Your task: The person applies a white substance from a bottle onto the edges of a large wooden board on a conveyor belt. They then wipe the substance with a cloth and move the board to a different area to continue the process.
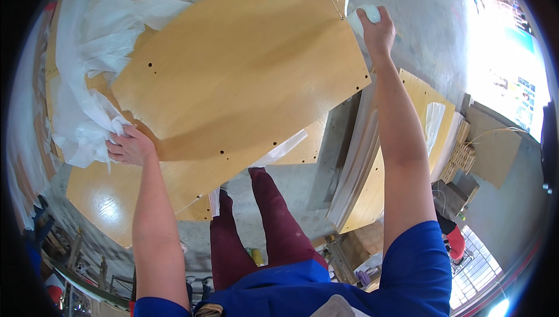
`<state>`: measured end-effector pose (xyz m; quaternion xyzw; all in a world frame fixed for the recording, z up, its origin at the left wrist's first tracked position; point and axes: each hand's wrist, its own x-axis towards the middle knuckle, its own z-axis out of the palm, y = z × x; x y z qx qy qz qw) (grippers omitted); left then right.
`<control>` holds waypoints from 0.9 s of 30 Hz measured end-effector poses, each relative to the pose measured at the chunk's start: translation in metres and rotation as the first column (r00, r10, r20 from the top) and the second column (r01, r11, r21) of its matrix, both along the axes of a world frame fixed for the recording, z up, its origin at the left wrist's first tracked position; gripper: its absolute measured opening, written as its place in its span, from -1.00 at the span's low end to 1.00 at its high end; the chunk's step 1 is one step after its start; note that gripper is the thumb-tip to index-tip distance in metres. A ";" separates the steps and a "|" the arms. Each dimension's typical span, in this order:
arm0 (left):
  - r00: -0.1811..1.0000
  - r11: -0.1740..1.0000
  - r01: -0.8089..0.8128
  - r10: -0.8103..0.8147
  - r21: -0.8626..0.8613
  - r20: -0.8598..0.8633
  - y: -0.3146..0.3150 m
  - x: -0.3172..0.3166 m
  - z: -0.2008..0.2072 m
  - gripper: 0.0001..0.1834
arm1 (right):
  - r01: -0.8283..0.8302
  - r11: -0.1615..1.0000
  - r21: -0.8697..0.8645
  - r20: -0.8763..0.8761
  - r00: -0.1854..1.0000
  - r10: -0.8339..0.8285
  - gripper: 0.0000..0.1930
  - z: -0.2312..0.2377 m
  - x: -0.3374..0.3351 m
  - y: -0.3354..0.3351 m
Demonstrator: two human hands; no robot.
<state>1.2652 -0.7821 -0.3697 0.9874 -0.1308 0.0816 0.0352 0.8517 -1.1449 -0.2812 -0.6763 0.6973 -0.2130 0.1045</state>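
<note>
A large light-wood panel (250,72) with dark drilled holes lies tilted across the stack in front of me. My left hand (133,145) rests at its near left end, fingers spread over a crumpled white wrapping sheet (87,136). Beyond the panel's right corner my right arm reaches out. There my right hand (379,33) is closed round a white wadded cloth (368,15), partly covered by the fingers. Another wood panel (105,195) shows beneath the large one, close to my left forearm.
More wood panels (364,192) with white sheets between them stand to the right of my legs. Thin white wrapping (116,17) covers the far left stack. Flat cardboard (495,142) lies on the concrete floor (419,20) at right. Another person's red sleeve (456,242) shows at lower right.
</note>
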 end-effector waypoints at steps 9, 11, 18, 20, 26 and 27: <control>1.000 1.000 -0.003 0.003 -0.011 -0.019 -0.001 -0.001 0.003 -0.36 | -0.001 0.998 0.065 -0.003 1.000 0.001 -0.56 0.000 0.000 -0.002; 1.000 1.000 -0.002 0.002 -0.012 -0.019 -0.001 -0.002 0.003 -0.36 | -0.005 0.999 0.053 -0.026 1.000 0.006 -0.56 0.000 -0.003 0.000; 1.000 1.000 0.004 -0.003 -0.012 0.012 0.001 0.002 -0.002 -0.35 | -0.001 1.000 0.030 0.008 1.000 0.001 -0.57 0.002 -0.029 0.022; 1.000 1.000 0.003 -0.002 -0.008 0.019 0.001 0.003 -0.003 -0.34 | 0.014 0.999 0.043 0.034 0.999 -0.015 -0.58 0.003 -0.039 0.033; 1.000 1.000 -0.002 0.002 -0.010 0.006 0.001 0.002 -0.003 -0.31 | 0.075 0.996 0.042 0.051 0.996 -0.077 -0.61 0.003 -0.074 0.075; 1.000 1.000 -0.004 0.005 -0.008 0.009 0.001 0.004 -0.003 -0.30 | 0.082 0.995 0.050 0.056 0.995 -0.085 -0.61 0.003 -0.080 0.081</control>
